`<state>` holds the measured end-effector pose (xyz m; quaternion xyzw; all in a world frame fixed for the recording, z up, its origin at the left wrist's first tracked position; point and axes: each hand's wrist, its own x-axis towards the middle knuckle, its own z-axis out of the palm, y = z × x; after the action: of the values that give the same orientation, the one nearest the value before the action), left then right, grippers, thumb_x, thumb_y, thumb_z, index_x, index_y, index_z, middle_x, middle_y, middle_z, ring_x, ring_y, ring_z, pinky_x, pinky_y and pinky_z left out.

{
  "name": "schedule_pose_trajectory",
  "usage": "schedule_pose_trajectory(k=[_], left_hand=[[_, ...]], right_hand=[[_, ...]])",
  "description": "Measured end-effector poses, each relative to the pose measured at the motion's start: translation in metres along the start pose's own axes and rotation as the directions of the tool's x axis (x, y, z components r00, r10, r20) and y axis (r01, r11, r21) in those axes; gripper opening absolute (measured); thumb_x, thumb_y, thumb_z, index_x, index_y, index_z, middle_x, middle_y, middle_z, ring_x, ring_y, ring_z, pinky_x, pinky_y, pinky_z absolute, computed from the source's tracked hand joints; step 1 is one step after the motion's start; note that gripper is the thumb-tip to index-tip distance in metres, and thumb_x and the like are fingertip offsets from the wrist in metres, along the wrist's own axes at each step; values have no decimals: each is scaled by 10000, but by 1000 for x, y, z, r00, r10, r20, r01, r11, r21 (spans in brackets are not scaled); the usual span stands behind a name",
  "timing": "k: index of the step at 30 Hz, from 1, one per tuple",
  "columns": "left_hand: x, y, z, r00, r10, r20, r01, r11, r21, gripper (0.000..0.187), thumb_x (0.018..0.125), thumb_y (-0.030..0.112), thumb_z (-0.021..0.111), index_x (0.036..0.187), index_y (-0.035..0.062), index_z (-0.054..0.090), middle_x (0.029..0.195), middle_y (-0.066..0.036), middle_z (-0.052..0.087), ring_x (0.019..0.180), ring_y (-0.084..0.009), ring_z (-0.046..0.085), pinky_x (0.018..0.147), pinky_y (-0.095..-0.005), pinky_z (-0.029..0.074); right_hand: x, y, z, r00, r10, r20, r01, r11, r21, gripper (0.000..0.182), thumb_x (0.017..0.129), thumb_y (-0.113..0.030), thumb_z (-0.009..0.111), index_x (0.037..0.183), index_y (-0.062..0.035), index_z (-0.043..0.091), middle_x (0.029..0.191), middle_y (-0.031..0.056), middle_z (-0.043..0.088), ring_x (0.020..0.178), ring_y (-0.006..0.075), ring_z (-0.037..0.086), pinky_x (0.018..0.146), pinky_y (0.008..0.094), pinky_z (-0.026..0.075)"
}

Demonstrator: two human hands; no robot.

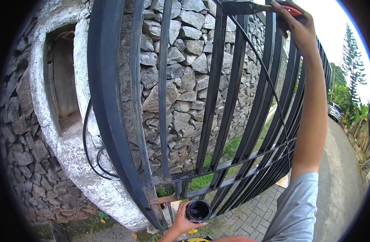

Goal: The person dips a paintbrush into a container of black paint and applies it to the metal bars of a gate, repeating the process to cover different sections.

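Note:
My right hand [296, 26], raised at the top right, is closed round the red handle of a paintbrush [245, 7]. The brush's dark head points left and lies against the upper part of the black metal gate [106, 80]. Low in the view, my left hand [183, 222] holds a small round can [198, 211] from its left side. Dark liquid shows inside the open can, which is in front of the gate's lower rail. Some vertical bars look glossy black, while others on the left look duller and greyish.
A stone wall [181, 64] stands behind the bars. At the left is a white-painted pillar [92, 173] with a niche and a looped black cable [86, 137]. A thin dark line crosses the bars diagonally. On the right, a road [340, 161] leads to a parked car [334, 111].

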<state>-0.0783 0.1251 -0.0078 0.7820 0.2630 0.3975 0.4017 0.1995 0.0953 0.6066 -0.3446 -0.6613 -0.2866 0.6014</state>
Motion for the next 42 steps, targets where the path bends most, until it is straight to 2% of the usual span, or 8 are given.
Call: schedule_pose_trajectory(k=[9,15,17,21,28,37,40,42], left_hand=[[-7,12,31,969,26,-245,-31,999,-16,1105,533,422,1036,1399,11,486,1319,-188,576,1234,-350,603,1078,-448,487],[-15,14,37,955,-3,-295,39,992,116,1119,494,418,1037,1394,15,508,1335,-204,584,1242,-388,593,1085,-474,475],[-12,15,42,958,-15,-288,49,992,113,1128,496,408,1035,1408,20,496,1353,-204,578,1272,-394,572,1104,-484,459],[2,17,47,979,27,-200,9,984,179,1144,499,403,1028,1427,17,482,1367,-211,564,1296,-403,547,1126,-493,437],[17,24,56,979,74,-191,-35,979,201,1103,494,388,1019,1406,19,520,1370,-192,566,1311,-399,526,1139,-492,420],[21,17,61,980,173,-96,-113,889,445,1149,461,469,1003,1412,58,506,1338,-117,649,1528,-486,168,1273,-635,124],[16,14,62,971,176,-161,-91,897,432,1132,470,426,1011,1416,59,508,1353,-126,628,1530,-465,165,1273,-605,156],[13,21,63,966,153,-206,-42,887,461,1118,490,386,1026,1425,58,508,1343,-155,621,1519,-449,217,1265,-569,221]], right_hand=[[-153,3,-2,952,57,-301,2,981,192,232,964,-164,750,1088,30,727,713,51,673,507,94,579,448,231,432],[-400,36,5,954,238,-181,-224,970,96,345,898,-210,784,1023,83,649,796,131,620,498,181,598,376,295,471],[-472,14,-2,832,541,-124,-528,840,122,303,832,-230,817,939,28,699,849,109,684,656,178,623,577,307,490],[-568,-1,-4,723,688,-66,-651,710,269,379,902,-233,784,991,100,624,817,149,629,467,203,593,385,314,487],[-594,-49,-24,474,878,68,-845,432,316,253,812,-163,811,928,55,756,808,109,743,660,165,689,639,288,528],[-572,-58,-29,763,594,255,-627,776,66,194,770,-125,860,911,-19,781,810,116,779,659,231,754,617,305,575],[-592,-67,-25,687,704,177,-719,694,28,181,783,-113,847,916,-16,770,794,112,769,628,214,740,600,312,572],[-583,-70,-15,567,819,91,-799,520,304,184,880,-91,783,958,59,711,773,135,737,599,199,711,560,310,568]])
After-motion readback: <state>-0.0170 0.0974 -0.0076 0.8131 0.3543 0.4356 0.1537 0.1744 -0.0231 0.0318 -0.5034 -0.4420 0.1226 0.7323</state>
